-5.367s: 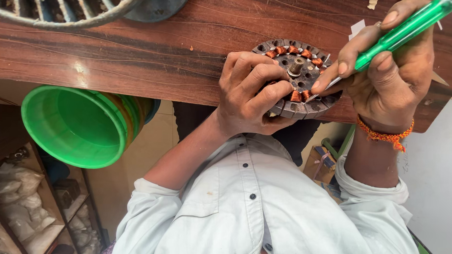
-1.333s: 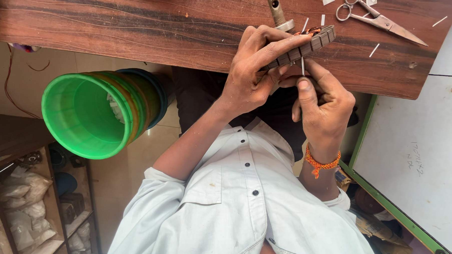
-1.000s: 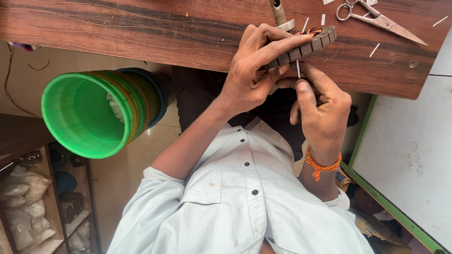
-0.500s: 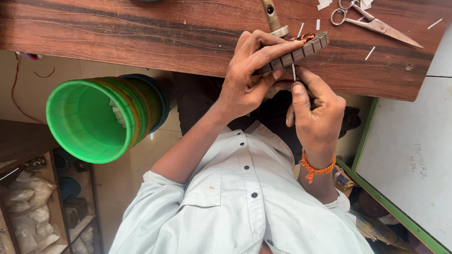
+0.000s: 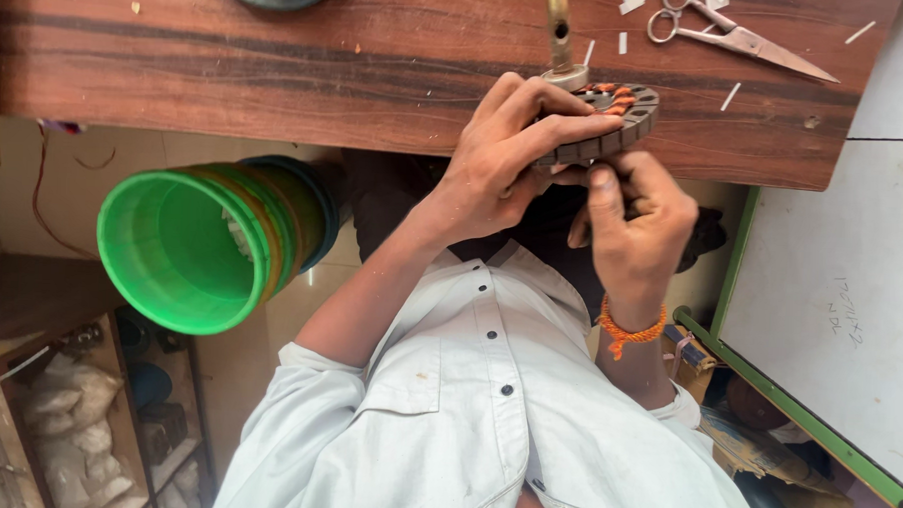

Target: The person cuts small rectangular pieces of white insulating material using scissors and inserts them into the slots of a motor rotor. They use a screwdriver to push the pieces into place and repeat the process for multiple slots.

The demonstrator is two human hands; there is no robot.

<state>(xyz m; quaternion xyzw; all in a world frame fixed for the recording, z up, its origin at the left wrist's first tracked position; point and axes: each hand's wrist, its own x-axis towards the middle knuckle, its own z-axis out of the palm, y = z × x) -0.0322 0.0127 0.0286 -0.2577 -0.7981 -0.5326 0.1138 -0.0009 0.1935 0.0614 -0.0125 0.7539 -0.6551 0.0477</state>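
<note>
Presently the person in the pale shirt point(image 5: 486, 425) is working at the edge of the wooden counter point(image 5: 278, 68). Nearest to them, the right hand point(image 5: 633, 215), with an orange thread at its wrist, is pressing up against the underside of a round grey motor stator point(image 5: 606, 124); its fingers are curled, but whether they are gripping anything small cannot be told. The left hand point(image 5: 505, 156) is closing its fingers over the stator's rim and holding it edge-on just above the counter's near edge. Copper windings are showing on the stator's upper face. A green bucket point(image 5: 207, 245) is lying to one side below the counter. Farther back on the counter, scissors point(image 5: 729, 33) and white paper slips point(image 5: 732, 94) are lying.
</note>
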